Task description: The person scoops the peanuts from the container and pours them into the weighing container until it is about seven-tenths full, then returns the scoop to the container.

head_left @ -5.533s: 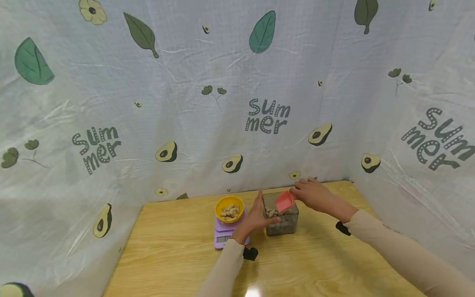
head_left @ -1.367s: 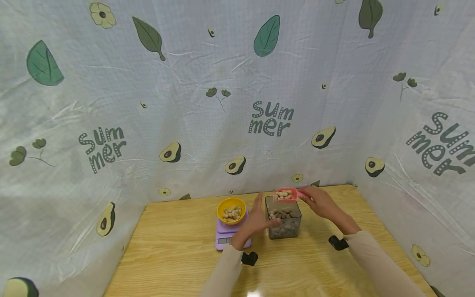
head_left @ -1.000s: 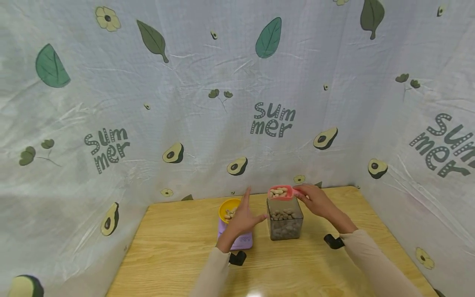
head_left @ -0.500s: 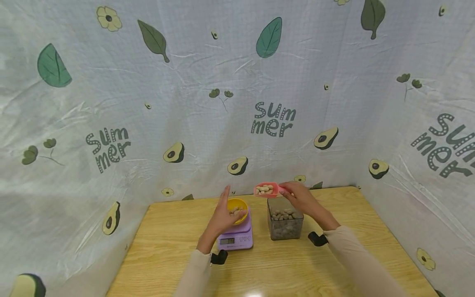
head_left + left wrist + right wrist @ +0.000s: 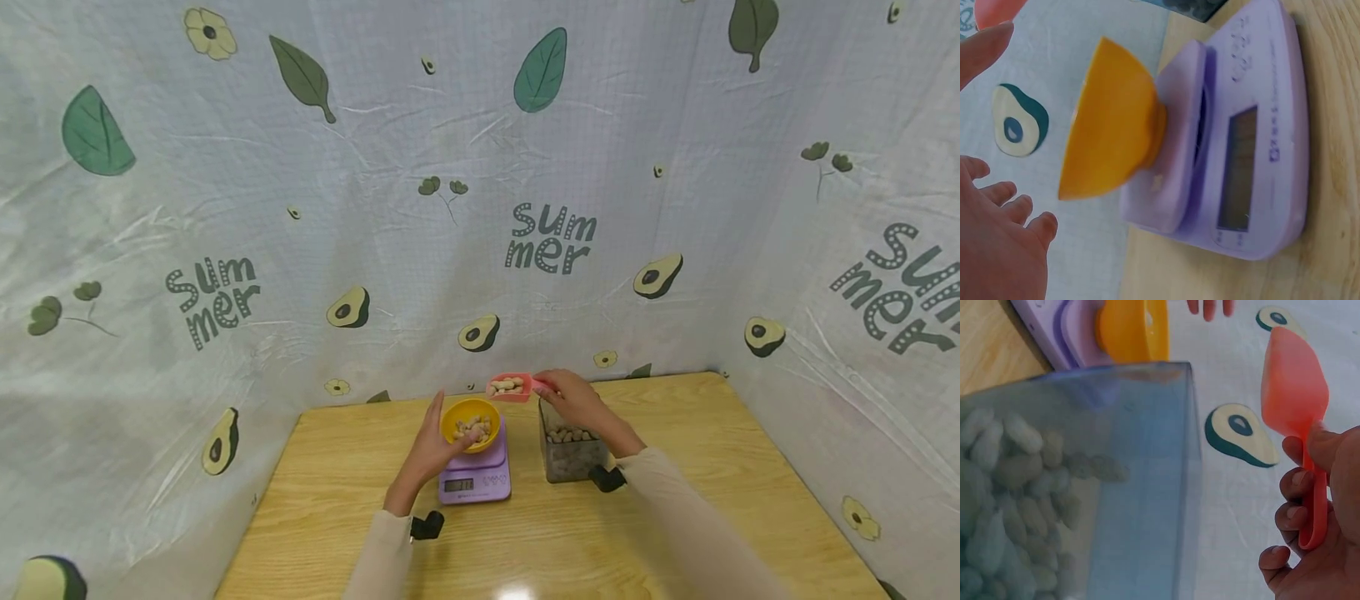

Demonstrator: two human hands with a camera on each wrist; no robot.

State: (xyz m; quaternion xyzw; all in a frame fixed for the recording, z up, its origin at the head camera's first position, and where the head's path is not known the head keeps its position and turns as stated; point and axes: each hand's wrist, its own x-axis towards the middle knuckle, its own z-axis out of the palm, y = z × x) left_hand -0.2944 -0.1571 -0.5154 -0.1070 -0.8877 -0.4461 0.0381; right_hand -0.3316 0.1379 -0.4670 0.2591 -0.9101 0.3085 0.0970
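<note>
Pink scoop (image 5: 1294,384), smooth moulded plastic with a rounded back and a slim straight handle, is clamped in our right hand (image 5: 573,398): thumb along the top, fingers curled around the handle. We hold it raised above the worktop, just right of the yellow bowl (image 5: 1113,128), with its mouth pointing toward the bowl and a heap of pale, knobbly peanuts (image 5: 506,386) in its hollow. Our left hand (image 5: 431,450) has its fingers and thumb spread apart around the near left side of that bowl; the left wrist view shows a gap between them and the plastic.

We see the bowl as a glossy round shell on a short ring foot, some peanuts lying inside, standing upright on the raised platform of a lilac scale (image 5: 1275,194) with rounded corners and a flat grey display (image 5: 1239,172). Below our right hand stands a boxy, see-through smoky container (image 5: 572,464), straight-walled, with more rough-shelled peanuts filling its lower part. All this rests on a worktop (image 5: 345,475) of yellowish, streaky wood grain. Behind it we have a wrinkled whitish sheet (image 5: 375,142), faintly shiny, printed with leaves, avocados and lettering.
</note>
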